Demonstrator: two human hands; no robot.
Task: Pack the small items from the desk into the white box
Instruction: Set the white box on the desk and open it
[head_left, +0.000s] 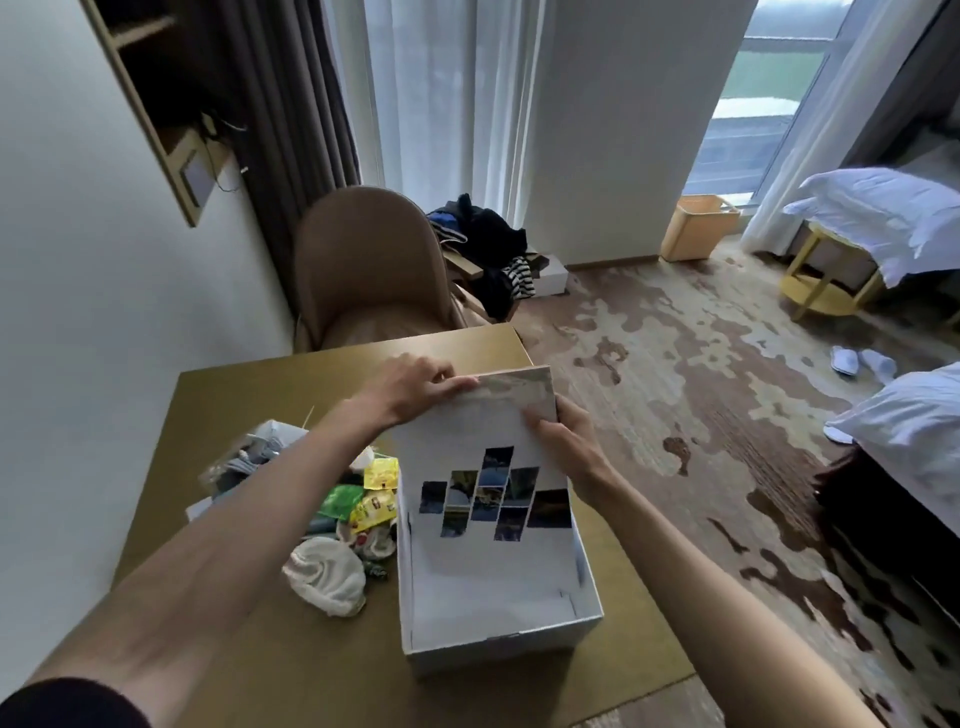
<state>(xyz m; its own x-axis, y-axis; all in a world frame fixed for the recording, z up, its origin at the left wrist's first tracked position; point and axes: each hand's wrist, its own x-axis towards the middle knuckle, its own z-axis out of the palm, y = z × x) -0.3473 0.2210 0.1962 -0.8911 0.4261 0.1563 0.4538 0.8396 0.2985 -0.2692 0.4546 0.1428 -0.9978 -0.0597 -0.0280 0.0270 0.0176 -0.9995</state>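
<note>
The white box (498, 636) stands open on the olive desk (249, 395), and I see nothing inside it. Its white lid (467, 447), printed with a mosaic of small photos, is tilted up over the box's far end. My left hand (410, 387) grips the lid's far left corner. My right hand (563, 434) grips its far right edge. Left of the box lies a heap of small items: a white rolled sock (327, 574), yellow sachets (379, 491), a green sachet (340, 501) and a clear bag of grey things (249, 457).
A brown chair (363, 270) stands behind the desk against the wall. Dark clothes (488, 249) are piled on a low stand by the curtain. To the right are patterned carpet, a bed with white pillows (904, 431), slippers (862, 361) and a yellow side table (826, 280).
</note>
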